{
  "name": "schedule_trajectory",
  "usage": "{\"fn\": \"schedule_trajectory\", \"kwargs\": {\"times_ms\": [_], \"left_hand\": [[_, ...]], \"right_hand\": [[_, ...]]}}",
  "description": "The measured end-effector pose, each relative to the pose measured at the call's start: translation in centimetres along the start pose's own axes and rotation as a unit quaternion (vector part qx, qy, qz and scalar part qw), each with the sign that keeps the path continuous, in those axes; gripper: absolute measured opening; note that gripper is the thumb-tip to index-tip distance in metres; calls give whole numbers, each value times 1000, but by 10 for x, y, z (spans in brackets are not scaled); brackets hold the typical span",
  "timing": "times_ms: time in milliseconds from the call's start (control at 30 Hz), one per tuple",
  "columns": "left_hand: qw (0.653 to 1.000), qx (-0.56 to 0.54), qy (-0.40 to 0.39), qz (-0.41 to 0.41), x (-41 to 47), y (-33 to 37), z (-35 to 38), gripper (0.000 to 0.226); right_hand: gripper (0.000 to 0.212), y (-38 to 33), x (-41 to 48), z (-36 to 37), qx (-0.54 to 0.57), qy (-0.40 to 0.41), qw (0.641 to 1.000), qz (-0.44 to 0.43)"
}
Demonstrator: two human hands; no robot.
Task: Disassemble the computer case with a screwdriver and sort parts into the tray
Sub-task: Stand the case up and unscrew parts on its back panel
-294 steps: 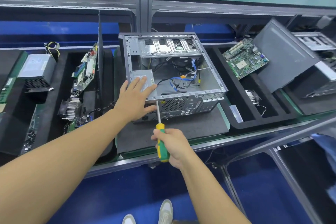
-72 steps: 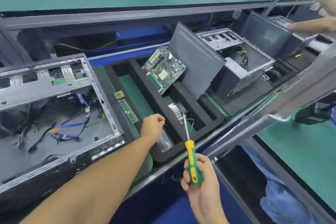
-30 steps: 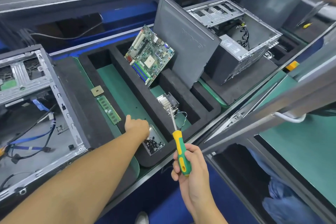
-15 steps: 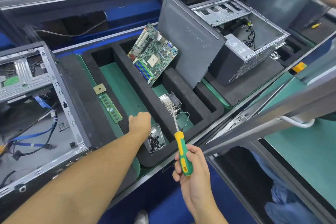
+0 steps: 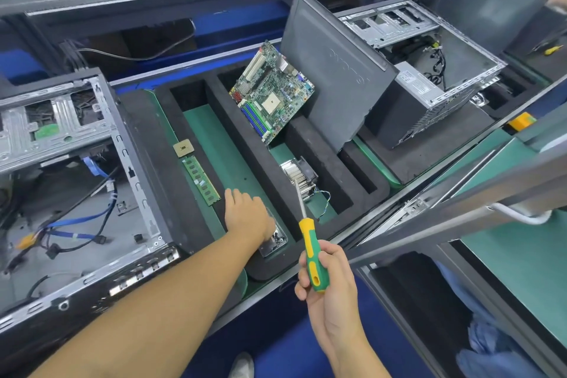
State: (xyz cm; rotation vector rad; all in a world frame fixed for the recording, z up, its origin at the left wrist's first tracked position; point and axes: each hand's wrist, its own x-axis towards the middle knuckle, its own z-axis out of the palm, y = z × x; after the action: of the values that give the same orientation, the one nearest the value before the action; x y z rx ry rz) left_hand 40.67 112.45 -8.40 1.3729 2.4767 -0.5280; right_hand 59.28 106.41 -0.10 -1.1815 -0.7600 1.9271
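Computer case [image 5: 76, 163]: left of frame, open side up, loose cables inside.
Tray [image 5: 325, 159]: centre, just beside case.
Left hand [image 5: 247, 218]: lower centre, reaches down over small clear box [image 5: 276, 242] in tray's near corner, likely dropping screws. Fingers hidden, grasp cannot be told.
Right hand [image 5: 328, 285]: fist wrapped round screwdriver [image 5: 310, 252], tip up, parked clear of tray.
Sorted parts: memory stick [image 5: 201, 181], chip [image 5: 182, 149], circuit board [image 5: 273, 92] leaning, cooler [image 5: 299, 175], side panel [image 5: 334, 70] upright.
Second case [image 5: 429, 70]: upper right.
Obstruction: metal rail [image 5: 460, 193] crosses right.
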Motion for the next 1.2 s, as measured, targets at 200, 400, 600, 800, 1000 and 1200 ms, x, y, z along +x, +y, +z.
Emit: {"fn": "schedule_trajectory", "kwargs": {"times_ms": [200, 400, 600, 800, 1000, 1200], "left_hand": [[953, -267, 141, 23, -34, -4, -6, 42], [749, -659, 63, -9, -84, -33, -33, 26], [770, -636, -27, 54, -142, -85, -20, 26], [718, -690, -85, 28, -199, -165, 30, 22], [663, -744, -69, -39, -273, -252, 90, 26], [527, -835, -21, -159, -333, -320, 145, 23]], "right_hand": [[18, -3, 5, 12, 3, -22, 1000, -13], [24, -7, -1, 48, -17, -79, 997, -20], [21, 22, -44, 94, -36, -186, 982, -12], [27, 84, -113, 129, -57, -230, 971, 37], [15, 157, -192, 147, -86, -220, 970, 65], [26, 243, -251, 151, -175, -199, 958, 111]]}}
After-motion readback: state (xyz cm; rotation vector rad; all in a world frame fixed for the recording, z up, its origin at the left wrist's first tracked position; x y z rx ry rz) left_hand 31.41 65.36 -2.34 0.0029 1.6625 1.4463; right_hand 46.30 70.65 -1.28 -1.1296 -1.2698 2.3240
